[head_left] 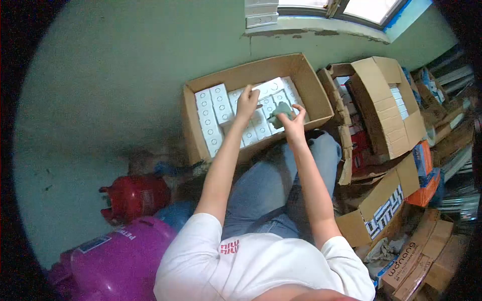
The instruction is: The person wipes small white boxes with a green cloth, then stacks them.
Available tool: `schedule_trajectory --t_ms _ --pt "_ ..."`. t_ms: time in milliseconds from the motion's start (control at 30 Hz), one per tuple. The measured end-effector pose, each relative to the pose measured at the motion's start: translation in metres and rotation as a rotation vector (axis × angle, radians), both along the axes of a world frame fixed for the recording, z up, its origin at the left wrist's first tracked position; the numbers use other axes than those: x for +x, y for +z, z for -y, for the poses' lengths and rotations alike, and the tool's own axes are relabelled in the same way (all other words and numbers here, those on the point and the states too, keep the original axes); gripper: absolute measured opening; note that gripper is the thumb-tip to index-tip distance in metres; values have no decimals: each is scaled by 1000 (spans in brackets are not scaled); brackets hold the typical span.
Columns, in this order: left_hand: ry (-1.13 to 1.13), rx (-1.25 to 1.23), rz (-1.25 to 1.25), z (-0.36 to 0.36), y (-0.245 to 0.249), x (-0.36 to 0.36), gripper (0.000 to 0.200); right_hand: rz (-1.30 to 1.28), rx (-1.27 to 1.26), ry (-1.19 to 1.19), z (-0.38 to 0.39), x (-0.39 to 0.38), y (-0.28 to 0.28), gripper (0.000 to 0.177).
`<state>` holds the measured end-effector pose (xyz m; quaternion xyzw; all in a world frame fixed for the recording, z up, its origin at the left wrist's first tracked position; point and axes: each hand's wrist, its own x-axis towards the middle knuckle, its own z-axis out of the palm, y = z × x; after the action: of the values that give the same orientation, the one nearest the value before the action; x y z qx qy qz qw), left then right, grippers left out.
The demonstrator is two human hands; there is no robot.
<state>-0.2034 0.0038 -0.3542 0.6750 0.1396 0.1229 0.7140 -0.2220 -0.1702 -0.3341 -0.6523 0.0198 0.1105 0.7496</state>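
Observation:
An open cardboard box (310, 85) stands in front of me, holding rows of white boxes (208, 122) with round marks on their faces. Over its middle is my left hand (246, 103), its fingers closed around something too small to make out. My right hand (295, 122) is above the right front part of the box, with thumb and fingers curled at a grey-green crumpled piece (281, 115) and gripping its edge. Part of the white boxes is hidden beneath both hands.
To the left are a red gas cylinder (140, 198) and a large purple one (120, 261). More cardboard boxes (381, 108) line the right side, some open. Behind the box rises a green wall (165, 40) with a window (346, 10).

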Motion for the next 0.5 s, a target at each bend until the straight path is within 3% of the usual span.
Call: schedule_trajectory --t_ms 100,133,167,233,300,433,467,500 --pt "302 -125 -45 29 -18 6 34 207 -109 -115 8 5 1 58" --pt "265 -84 -74 28 -2 -3 42 267 -198 -125 13 13 6 53" --pt "298 180 -7 19 -19 2 48 319 -288 -131 18 19 9 49" --pt "291 330 33 14 -14 -4 51 327 -405 -104 18 23 29 34" --pt "298 241 16 14 -18 -6 52 749 -550 -155 9 34 31 37" --pt "321 149 -22 13 -20 -7 57 693 -709 -74 -17 29 49 57" --pt "291 52 -36 12 -21 -8 56 626 -703 -69 -24 25 48 56" --pt "259 -48 -48 14 -22 -7 57 772 -763 -44 -27 26 41 49"
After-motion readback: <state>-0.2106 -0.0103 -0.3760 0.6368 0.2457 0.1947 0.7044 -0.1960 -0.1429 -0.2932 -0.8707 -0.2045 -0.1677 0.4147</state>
